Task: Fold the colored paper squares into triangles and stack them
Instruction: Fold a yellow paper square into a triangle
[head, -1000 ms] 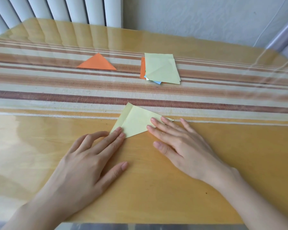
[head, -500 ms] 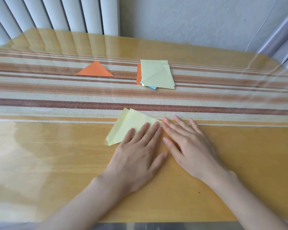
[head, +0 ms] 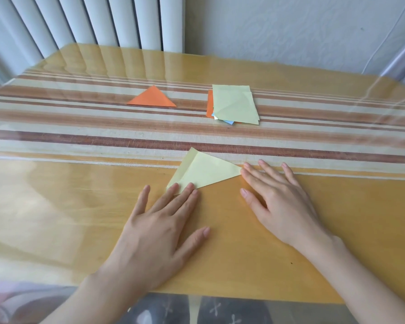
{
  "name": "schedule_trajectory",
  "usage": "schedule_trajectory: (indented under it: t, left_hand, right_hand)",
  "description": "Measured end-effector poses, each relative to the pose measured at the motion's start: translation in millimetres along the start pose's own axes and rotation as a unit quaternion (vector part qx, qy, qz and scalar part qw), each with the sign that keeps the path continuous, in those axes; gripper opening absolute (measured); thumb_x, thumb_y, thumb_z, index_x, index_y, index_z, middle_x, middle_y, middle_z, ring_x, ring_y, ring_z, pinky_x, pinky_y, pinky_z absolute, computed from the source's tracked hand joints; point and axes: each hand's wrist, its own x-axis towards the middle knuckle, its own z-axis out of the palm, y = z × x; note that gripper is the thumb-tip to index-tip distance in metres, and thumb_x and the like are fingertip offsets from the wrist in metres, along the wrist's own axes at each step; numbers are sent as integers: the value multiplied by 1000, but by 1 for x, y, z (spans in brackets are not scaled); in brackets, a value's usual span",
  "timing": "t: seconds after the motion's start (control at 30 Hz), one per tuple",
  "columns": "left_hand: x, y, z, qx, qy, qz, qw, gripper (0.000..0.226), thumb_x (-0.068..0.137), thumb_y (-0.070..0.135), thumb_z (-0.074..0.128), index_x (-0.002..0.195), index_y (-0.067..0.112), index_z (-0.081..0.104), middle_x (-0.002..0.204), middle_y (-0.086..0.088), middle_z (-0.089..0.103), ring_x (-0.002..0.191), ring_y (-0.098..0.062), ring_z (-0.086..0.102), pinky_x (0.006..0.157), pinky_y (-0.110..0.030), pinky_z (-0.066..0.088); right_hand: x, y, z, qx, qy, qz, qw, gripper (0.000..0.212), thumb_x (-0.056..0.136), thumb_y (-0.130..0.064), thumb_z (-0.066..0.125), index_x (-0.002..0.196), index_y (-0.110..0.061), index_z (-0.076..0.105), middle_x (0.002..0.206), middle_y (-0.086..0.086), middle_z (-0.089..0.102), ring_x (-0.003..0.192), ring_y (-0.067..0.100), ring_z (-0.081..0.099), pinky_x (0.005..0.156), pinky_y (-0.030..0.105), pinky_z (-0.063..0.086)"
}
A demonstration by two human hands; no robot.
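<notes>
From the head view, we judge the step in hand to be pressing down the fold of the second sheet. The pale yellow triangle [head: 206,171] lies flat at the near edge of the striped cloth runner [head: 80,136], partly on the bare wood of the table [head: 337,242]. The fold is slightly off, with a narrow strip of the lower layer showing along its left edge.

The left hand [head: 159,228] lies flat with straight fingers, its fingertips [head: 189,187] pressing the triangle's near-left corner. The right hand [head: 278,199] is also flat with its fingers spread. Its index fingertip touches the triangle's right tip, and the rest of the hand rests on the table. Neither hand grips anything.

We think the next move is to lift this thin sheet off the glossy surface, probably by pinching a corner. It then goes well across the runner to the orange triangle [head: 152,98] and is laid squarely on top.

By our count there is one finished orange triangle, one yellow triangle under the hands and one pile of unfolded squares [head: 234,104]. The pile sits to the right of the orange triangle. Yellow is on top, an orange edge shows at the left and a blue corner at the front. We cannot tell how many sheets it holds.
</notes>
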Motion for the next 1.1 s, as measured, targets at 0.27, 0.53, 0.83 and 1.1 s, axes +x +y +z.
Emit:
schedule_trajectory:
  t: [0.27, 0.53, 0.83, 1.1]
  left_hand:
    - [17, -16, -16, -79, 185, -181, 963, 39, 90, 51, 44, 86, 18, 64, 80, 6, 64, 79, -25, 59, 72, -31, 33]
    - [41, -6, 2, -113, 137, -269, 947, 47, 77, 62, 58, 101, 21, 59, 97, 8, 38, 99, -23, 42, 79, -32, 21]
    - [40, -12, 0, -181, 115, -269, 939, 28, 79, 51, 67, 97, 31, 59, 95, 14, 43, 91, -10, 31, 79, -29, 18]
    - [15, -16, 3, -103, 111, -103, 983, 36, 89, 47, 45, 103, 27, 71, 105, 14, 61, 97, -13, 49, 81, -33, 36]
  right_hand:
    - [14, -4, 1, -10, 72, -22, 997, 48, 92, -41, 39, 104, -7, 72, 109, 4, 70, 113, 27, 58, 109, 40, 23]
    - [85, -23, -4, 176, -24, -122, 976, 30, 93, -26, 59, 122, -18, 61, 120, -3, 53, 115, 14, 36, 97, 30, 35]
    - [111, -23, 18, 281, -99, -166, 940, 25, 97, -15, 54, 120, -18, 62, 130, -5, 51, 124, 10, 35, 101, 7, 18]
    - [98, -8, 19, 74, 72, -293, 950, 46, 85, 3, 35, 110, -11, 72, 113, 4, 66, 106, 23, 45, 92, 35, 34]
